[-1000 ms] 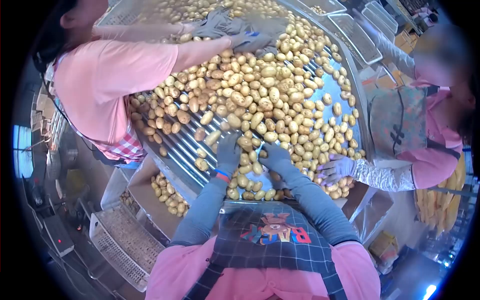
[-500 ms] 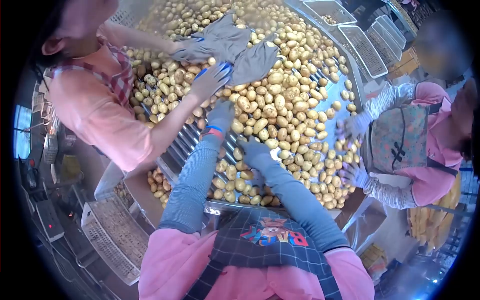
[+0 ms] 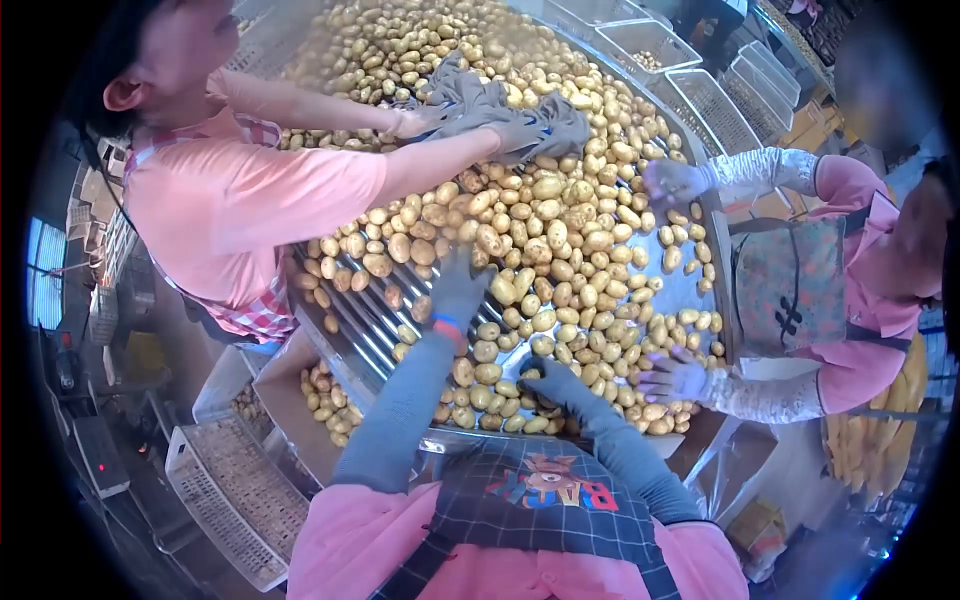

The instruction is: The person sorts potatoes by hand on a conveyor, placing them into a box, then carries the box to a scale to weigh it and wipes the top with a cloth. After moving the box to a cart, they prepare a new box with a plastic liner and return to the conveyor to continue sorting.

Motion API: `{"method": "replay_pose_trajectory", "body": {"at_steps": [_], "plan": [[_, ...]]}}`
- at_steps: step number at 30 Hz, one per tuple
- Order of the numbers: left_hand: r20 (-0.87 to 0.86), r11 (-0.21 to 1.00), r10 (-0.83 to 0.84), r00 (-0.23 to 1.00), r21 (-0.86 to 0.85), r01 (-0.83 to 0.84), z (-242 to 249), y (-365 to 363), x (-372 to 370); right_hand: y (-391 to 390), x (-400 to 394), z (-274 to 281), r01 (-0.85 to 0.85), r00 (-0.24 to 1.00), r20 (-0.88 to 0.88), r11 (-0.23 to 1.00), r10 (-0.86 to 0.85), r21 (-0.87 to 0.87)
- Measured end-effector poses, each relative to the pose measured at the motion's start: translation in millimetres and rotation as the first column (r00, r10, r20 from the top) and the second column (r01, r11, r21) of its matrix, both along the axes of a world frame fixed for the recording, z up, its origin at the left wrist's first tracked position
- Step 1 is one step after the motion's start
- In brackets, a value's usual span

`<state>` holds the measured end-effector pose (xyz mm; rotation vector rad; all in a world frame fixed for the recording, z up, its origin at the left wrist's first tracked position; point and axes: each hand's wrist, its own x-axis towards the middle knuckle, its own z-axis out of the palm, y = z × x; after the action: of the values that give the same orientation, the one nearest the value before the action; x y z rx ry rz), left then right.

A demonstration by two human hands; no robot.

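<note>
Many potatoes (image 3: pixel 555 235) cover a metal sorting table with rollers (image 3: pixel 365 325). My left hand (image 3: pixel 459 288), in a grey glove with a red and blue band at the wrist, rests at the potatoes beside the rollers; its fingers point away from me, slightly apart and blurred. Nearer the front edge, my right hand (image 3: pixel 552 382), also gloved, is low among potatoes. Its fingers are bent but apart, and no potato shows in its grasp.
A co-worker at left holds a grey cloth (image 3: pixel 560 125) over the potatoes. Another co-worker's gloved hands (image 3: pixel 675 378) reach in from the right. Crates (image 3: pixel 650 48) line the far right; a white crate (image 3: pixel 240 500) stands lower left.
My right hand has moved toward the front edge and right; my left hand has shifted slightly down and right. The left co-worker leans further in, and the cloth has moved right and bunched up.
</note>
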<state>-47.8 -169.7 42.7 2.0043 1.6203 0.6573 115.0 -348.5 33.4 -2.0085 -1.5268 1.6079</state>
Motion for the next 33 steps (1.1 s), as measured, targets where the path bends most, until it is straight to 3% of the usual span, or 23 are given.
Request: {"method": "replay_pose_trajectory", "body": {"at_steps": [1, 3, 5, 8, 9, 10, 12, 13, 14, 15, 16, 17, 19, 20, 21, 23, 25, 27, 28, 29, 31, 32, 33], "plan": [[-0.058, 0.996, 0.026, 0.998, -0.078, -0.03, -1, 20, 5, -9, -1, 0, 0.096, 0.995, 0.018, 0.995, -0.096, 0.013], [-0.114, 0.987, 0.047, 0.992, -0.151, -0.064, -3, 41, 13, -7, -15, 18, -0.061, 0.984, 0.17, 0.998, 0.062, -0.012], [-0.333, 0.962, -0.094, 0.938, -0.274, -0.001, -1, 48, 24, -4, -22, 26, -0.147, 0.956, 0.251, 0.989, 0.151, -0.036], [-0.376, 0.914, -0.273, 0.885, -0.388, 0.118, 13, 35, 24, -5, -21, 26, -0.157, 0.948, 0.281, 0.988, 0.147, 0.012], [-0.416, 0.916, -0.312, 0.854, -0.37, 0.154, 19, 21, 25, -7, -16, 23, -0.145, 0.951, 0.278, 0.989, 0.134, 0.019], [-0.448, 0.914, -0.309, 0.839, -0.383, 0.132, 19, 10, 28, -12, -8, 15, -0.045, 0.995, 0.09, 0.996, 0.038, 0.08], [-0.127, 0.885, -0.194, 0.973, -0.451, 0.118, 5, -11, 15, -26, 9, -31, 0.092, 0.97, -0.236, 0.991, -0.067, 0.098], [0.044, 0.87, -0.133, 0.99, -0.474, 0.137, 8, -20, 9, -28, 17, -31, 0.091, 0.97, -0.233, 0.99, -0.064, 0.106], [0.243, 0.917, -0.007, 0.97, -0.386, 0.103, -33, -26, -1, -28, 23, -28, 0.153, 0.957, -0.257, 0.986, -0.132, 0.063], [0.538, 0.807, 0.191, 0.821, -0.562, 0.181, -20, -38, -8, -26, 25, -19, 0.209, 0.94, -0.278, 0.978, -0.197, 0.014], [0.787, 0.565, 0.394, 0.474, -0.614, 0.551, -15, -45, -28, -20, 29, -10, 0.224, 0.963, -0.189, 0.96, -0.192, 0.165], [0.75, 0.346, 0.657, 0.073, -0.386, 0.855, -11, -53, -49, -4, 37, 1, 0.216, 0.976, -0.02, 0.951, -0.217, 0.221], [0.657, 0.45, 0.748, -0.095, -0.396, 0.8, 44, -87, -52, 41, 46, 31, 0.244, 0.964, 0.02, 0.916, -0.264, 0.317], [0.735, 0.558, 0.676, -0.054, -0.463, 0.688, 31, -98, -59, 61, 50, 31, 0.192, 0.965, 0.08, 0.882, -0.249, 0.43], [0.858, 0.726, 0.498, 0.121, -0.489, 0.484, 4, -110, -69, 84, 50, 19, 0.115, 0.956, 0.185, 0.873, -0.226, 0.473], [0.535, 0.525, 0.811, -0.237, -0.486, 0.699, 71, -128, -71, 112, 39, 16, -0.225, 0.898, 0.432, 0.928, 0.08, 0.296], [0.589, 0.553, 0.745, -0.314, -0.281, 0.784, 61, -146, -94, 124, 18, 25, -0.286, 0.822, 0.545, 0.947, 0.163, 0.148], [0.608, 0.649, 0.703, -0.37, -0.335, 0.683, 81, -167, -113, 136, 21, 2, -0.471, 0.709, 0.603, 0.882, 0.365, 0.02], [0.662, 0.679, 0.674, -0.329, -0.38, 0.628, 87, -177, -126, 138, 18, 6, -0.505, 0.661, 0.631, 0.862, 0.406, -0.026], [0.619, 0.726, 0.674, -0.404, -0.453, 0.517, 92, -185, -135, 138, 14, 17, -0.534, 0.611, 0.657, 0.842, 0.441, -0.068], [0.688, 0.762, 0.588, -0.426, -0.294, 0.577, 85, -203, -169, 129, 12, 32, -0.533, 0.696, 0.585, 0.846, 0.416, 0.034], [0.688, 0.808, 0.561, -0.46, -0.334, 0.485, 78, -215, -181, 119, 22, 11, -0.431, 0.811, 0.53, 0.866, 0.248, 0.254], [0.694, 0.852, 0.518, -0.501, -0.366, 0.374, 70, -227, -196, 109, 23, -2, -0.388, 0.838, 0.529, 0.831, 0.137, 0.399]]}}
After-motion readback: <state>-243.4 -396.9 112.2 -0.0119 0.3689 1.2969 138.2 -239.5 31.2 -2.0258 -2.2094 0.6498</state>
